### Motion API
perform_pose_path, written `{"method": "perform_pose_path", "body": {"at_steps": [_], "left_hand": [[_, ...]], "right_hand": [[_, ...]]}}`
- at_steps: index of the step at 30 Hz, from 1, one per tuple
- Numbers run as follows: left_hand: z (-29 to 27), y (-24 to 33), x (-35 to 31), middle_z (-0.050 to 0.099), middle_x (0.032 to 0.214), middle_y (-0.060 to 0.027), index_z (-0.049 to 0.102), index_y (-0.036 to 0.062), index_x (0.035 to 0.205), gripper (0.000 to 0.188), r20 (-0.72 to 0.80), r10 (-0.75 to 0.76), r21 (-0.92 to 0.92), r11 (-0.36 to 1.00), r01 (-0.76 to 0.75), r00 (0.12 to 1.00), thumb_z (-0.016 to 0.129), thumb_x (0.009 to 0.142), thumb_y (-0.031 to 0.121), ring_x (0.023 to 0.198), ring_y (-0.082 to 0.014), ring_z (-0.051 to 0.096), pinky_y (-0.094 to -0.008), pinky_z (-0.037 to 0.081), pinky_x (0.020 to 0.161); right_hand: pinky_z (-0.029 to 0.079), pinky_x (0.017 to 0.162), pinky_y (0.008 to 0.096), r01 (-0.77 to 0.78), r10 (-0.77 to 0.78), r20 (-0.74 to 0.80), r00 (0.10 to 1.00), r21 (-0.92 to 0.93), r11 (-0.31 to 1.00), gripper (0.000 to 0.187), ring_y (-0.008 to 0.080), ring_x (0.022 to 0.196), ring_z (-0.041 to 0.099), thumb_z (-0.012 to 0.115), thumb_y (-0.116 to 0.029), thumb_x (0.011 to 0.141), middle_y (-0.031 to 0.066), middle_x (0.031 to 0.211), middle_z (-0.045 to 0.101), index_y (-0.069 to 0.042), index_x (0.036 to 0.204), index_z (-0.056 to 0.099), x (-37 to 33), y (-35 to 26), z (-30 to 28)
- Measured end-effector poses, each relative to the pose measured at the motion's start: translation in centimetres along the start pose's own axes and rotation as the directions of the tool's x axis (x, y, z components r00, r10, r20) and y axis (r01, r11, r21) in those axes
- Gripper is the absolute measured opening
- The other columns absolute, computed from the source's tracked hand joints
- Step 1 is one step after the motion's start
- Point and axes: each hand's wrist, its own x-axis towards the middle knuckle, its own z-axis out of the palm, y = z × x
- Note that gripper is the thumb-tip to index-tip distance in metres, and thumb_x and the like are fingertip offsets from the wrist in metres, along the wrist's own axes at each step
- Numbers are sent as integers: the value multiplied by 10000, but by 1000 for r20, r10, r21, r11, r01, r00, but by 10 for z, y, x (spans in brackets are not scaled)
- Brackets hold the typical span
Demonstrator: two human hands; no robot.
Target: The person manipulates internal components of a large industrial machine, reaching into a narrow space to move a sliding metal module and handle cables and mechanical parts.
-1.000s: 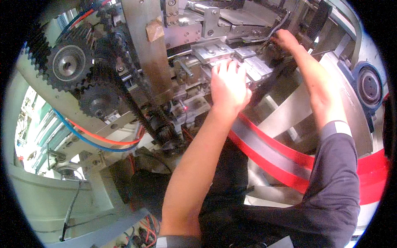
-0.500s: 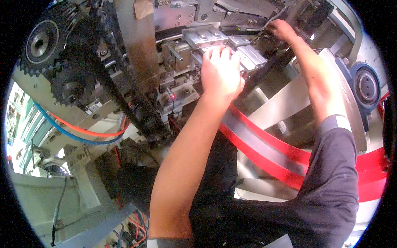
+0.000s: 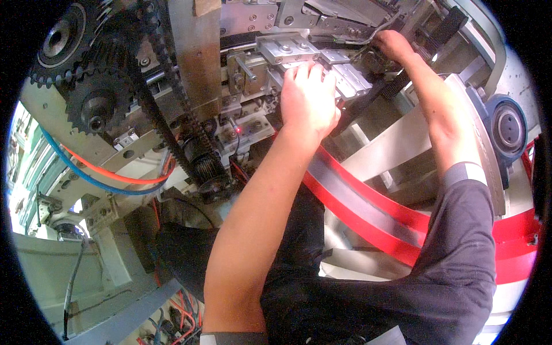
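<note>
My left hand (image 3: pixel 310 103) is bent over the front edge of a bright metal block (image 3: pixel 286 49) bolted to the machine. Its fingertips curl onto the silver surface, and the thumb sits lower on the right. Beside those fingers a flat silver plate (image 3: pixel 352 81) continues the row of blocks. Farther off to the right, my right hand (image 3: pixel 394 46) is closed at the end of the metal rail (image 3: pixel 345 27), close to a thin cable. Its fingertips are turned away, so whatever they pinch is hidden.
Dark toothed gears (image 3: pixel 96 109) and a chain stand at the left. A red-edged curved band (image 3: pixel 368 210) sweeps beneath my arms. A blue round-faced housing (image 3: pixel 509 126) is at the right. Blue and orange hoses (image 3: pixel 109 179) loop at the left; loose wires (image 3: pixel 178 319) lie below.
The view has shifted slightly, so the gears and hoses appear a little higher and further left. Both hands keep their places on the machine.
</note>
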Motion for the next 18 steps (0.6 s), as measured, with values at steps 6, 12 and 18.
{"method": "perform_pose_path", "body": {"at_steps": [6,12,18], "left_hand": [[-1,-4,-2,593,1101,-88,627,96,1000,436,-26,13,-9,1000,-13,1000,700,601,255,1122,-267,511,-417,383,974],[1,3,1,593,1102,-93,622,81,986,429,-33,30,-43,999,-32,999,688,594,241,1124,-267,511,-419,388,970],[-1,1,1,590,1112,-94,619,84,998,435,-18,28,-16,999,-29,999,689,604,255,1131,-269,508,-425,391,968]], "right_hand": [[497,752,460,129,-102,144,984,-191,973,175,399,869,602,567,-141,779,216,887,634,-23,880,646,14,-15,-21],[530,757,458,21,8,142,990,-200,980,175,364,883,637,587,-72,736,190,898,661,-51,894,660,13,-4,-17],[531,750,461,-108,124,93,988,-156,982,170,388,872,634,599,-65,713,209,898,657,-24,866,661,17,-10,-3]]}}
